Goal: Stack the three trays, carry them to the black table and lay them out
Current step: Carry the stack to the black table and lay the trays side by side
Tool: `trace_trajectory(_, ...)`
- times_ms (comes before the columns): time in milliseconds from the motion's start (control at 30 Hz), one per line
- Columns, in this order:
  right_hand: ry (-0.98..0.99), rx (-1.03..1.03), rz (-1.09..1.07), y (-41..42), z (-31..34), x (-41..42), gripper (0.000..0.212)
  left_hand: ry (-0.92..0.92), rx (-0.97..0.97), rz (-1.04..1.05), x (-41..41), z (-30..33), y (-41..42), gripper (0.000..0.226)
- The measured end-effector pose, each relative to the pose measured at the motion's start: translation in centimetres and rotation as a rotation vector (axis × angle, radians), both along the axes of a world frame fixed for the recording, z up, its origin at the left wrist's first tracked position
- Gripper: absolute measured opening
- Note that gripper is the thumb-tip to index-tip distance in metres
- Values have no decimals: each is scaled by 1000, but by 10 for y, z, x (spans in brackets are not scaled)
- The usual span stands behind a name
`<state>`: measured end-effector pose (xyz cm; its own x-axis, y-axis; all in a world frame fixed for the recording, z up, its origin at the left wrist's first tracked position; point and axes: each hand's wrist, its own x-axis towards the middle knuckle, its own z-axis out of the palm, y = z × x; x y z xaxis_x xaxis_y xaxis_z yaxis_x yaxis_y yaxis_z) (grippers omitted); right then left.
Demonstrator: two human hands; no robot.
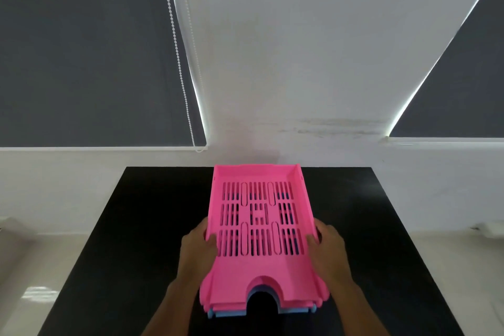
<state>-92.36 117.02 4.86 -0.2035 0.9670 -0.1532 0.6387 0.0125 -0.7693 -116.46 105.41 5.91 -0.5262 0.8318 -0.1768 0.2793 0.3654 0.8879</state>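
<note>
Centrally in the lower frame, a stack of trays [260, 240] sits over the black table [109, 240], pink one on top, blue edges showing beneath. Its long axis runs bottom to top of the frame, the notched end at the bottom. The left hand [197, 249] and right hand [328, 247] clamp the stack's long sides.

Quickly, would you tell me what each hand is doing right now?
Left hand: gripping the tray stack on its left side.
Right hand: gripping its right side.
</note>
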Motion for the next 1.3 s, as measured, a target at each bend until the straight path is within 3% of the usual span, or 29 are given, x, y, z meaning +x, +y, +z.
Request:
trace_trajectory(100,9,13,-51,-8,-8,-1,28,-50,61,21,6,0,0,39)
trace_trajectory(400,10,103,-133,-23,-10,-1,19,-36,129,-57,2,-7,-4,32)
trace_trajectory(733,83,187,-235,-34,6,20,27,-12,149,-131,10,5,14,53)
trace_trajectory(833,74,215,-276,-26,6,44,30,-13,154,-151,30,9,27,63)
trace_trajectory(1100,89,223,-285,22,11,130,34,137,137,-116,113,7,74,61)
trace_trajectory(1300,110,208,-298,55,2,199,38,151,112,-123,182,-2,105,59)
